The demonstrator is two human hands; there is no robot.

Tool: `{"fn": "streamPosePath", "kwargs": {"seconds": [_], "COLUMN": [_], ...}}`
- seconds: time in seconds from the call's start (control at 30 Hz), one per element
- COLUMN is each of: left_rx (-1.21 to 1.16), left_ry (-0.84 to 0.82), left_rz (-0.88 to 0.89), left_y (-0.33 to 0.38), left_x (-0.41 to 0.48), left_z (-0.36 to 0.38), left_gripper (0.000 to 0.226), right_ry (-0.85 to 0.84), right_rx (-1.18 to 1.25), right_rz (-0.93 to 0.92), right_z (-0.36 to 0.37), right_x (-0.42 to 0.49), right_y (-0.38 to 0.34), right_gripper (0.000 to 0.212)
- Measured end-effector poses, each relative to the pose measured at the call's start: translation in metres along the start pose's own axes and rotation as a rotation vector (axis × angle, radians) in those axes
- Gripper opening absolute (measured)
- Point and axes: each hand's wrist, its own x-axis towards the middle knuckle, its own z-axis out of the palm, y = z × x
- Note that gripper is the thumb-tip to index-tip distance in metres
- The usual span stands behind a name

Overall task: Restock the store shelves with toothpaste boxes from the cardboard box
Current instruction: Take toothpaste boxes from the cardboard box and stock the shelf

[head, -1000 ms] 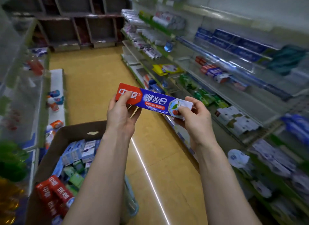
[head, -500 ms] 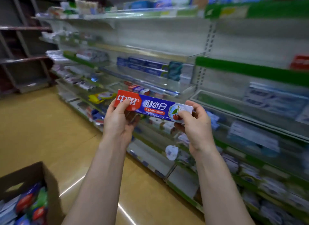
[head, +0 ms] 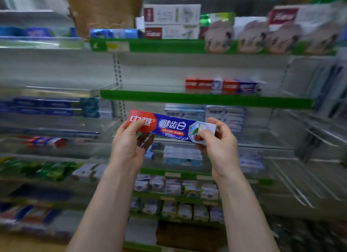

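A long red, blue and white toothpaste box [head: 171,128] lies level between both hands in front of the shelves. My left hand [head: 129,144] grips its red end, thumb on the front. My right hand [head: 218,144] pinches its white end. Behind and above it, a green-edged shelf [head: 187,99] carries two similar red and blue toothpaste boxes [head: 221,85] at its right part, with bare shelf to their left. The cardboard box is out of view.
Glass-fronted shelves [head: 56,124] at the left hold blue boxes. The top shelf [head: 169,45] bears white boxes and packets. Lower shelves [head: 178,191] hold several small packs. Wire shelving [head: 309,143] stands at the right. The view is blurred.
The view has swung right and up from the aisle floor and cardboard box to face the shelves. Both hands keep hold of the toothpaste box, now in front of the shelves.
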Motion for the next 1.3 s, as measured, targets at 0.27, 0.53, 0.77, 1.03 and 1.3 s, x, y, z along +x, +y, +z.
{"fn": "streamPosePath", "kwargs": {"seconds": [0.27,0.53,0.77,1.03,1.3], "left_rx": [0.072,0.581,0.928,1.167,1.3], "left_ry": [-0.233,-0.614,-0.837,-0.878,-0.806], "left_rz": [-0.116,-0.081,0.018,0.217,0.303], "left_y": [-0.028,-0.02,-0.022,-0.049,-0.093], "left_x": [0.04,0.104,0.155,0.198,0.223], "left_z": [0.082,0.147,0.207,0.285,0.344], "left_gripper": [0.018,0.042,0.04,0.053,0.037], "right_ry": [0.167,0.047,0.03,-0.002,-0.087], "right_rx": [-0.093,-0.439,-0.648,-0.955,-1.028], "right_rz": [-0.098,-0.072,-0.009,-0.01,-0.038], "right_z": [-0.051,-0.101,-0.13,-0.165,-0.215], "right_x": [0.06,0.137,0.2,0.278,0.358], "right_y": [-0.023,-0.07,-0.096,-0.113,-0.105], "right_gripper": [0.026,0.043,0.044,0.04,0.054]}}
